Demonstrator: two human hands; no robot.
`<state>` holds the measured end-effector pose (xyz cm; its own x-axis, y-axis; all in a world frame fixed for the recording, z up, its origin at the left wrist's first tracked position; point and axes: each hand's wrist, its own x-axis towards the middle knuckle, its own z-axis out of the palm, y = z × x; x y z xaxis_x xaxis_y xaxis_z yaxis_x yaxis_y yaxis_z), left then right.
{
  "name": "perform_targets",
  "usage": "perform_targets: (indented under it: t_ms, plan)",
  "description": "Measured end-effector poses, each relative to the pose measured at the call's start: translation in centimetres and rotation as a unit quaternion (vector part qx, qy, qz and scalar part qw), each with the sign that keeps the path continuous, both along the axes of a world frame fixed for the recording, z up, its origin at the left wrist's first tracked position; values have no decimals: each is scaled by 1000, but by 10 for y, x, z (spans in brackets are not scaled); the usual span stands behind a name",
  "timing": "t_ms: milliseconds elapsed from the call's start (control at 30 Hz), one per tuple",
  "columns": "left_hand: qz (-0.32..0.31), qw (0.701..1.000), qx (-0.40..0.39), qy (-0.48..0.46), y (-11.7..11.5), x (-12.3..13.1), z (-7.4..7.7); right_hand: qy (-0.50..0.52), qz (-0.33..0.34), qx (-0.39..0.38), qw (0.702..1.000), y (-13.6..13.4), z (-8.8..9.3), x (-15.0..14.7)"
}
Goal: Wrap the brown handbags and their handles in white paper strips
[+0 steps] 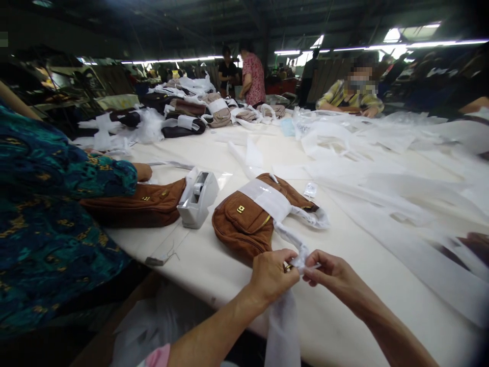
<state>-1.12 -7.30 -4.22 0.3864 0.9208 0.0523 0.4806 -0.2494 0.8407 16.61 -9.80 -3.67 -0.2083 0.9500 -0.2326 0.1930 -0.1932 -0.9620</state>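
Note:
A brown handbag (237, 224) lies on the white table in front of me, a white wrapping band (265, 196) around its body. Its strap (292, 237) is wound in thin white wrapping and loops toward me. At the strap's near end, my left hand (273, 272) is closed on the wrapped strap, close to a bit of gold metal. My right hand (324, 270) pinches the white wrapping at the same spot. From between the hands, a long strip of white wrapping (282, 326) hangs over the table's edge.
Left of the bag stands a grey tape dispenser (198, 199). Beyond it, a co-worker in a patterned sleeve (103, 173) handles another brown bag (153, 204). White sheets (382, 188) spread over the right side. Wrapped bags (183, 122) are piled at the back; another person (351, 97) sits across.

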Motion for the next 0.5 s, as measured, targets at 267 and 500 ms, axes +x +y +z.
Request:
perform_targets:
  t_ms: [267, 500]
  plan:
    - [-76, 995, -53, -38, 3, -13, 0, 87, -24, 23, 996, -2, -7, -8]
    - [-139, 920, -257, -263, 11, -18, -7, 157, -63, 13, 986, -2, -22, -17]
